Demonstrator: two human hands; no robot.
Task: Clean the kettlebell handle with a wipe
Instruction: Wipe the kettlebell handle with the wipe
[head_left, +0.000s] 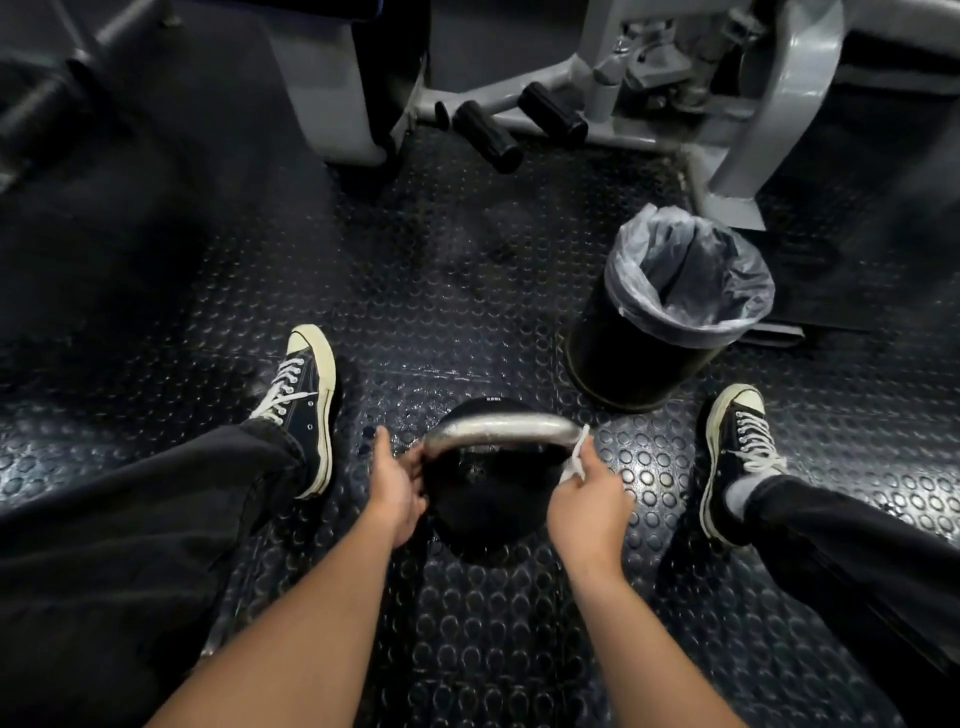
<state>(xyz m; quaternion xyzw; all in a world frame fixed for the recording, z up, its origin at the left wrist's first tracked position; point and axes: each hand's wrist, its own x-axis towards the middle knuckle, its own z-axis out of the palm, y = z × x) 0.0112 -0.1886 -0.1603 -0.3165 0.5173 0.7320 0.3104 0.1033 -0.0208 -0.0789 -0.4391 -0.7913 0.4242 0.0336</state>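
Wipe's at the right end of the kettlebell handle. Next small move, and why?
Probably slide the right hand with the wipe leftward along the handle: the wipe sits at its right end, the rest of the bar is bare, and the left hand steadies the left end.

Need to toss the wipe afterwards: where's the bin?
In the head view, the lined bin stands on the floor, ahead and right of the kettlebell.

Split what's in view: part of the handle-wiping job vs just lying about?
In the job: kettlebell; its handle; wipe, pinched in the right hand; left hand, steadying the handle's left end.

Lying about: lined bin; gym machine frame; black roller pads.
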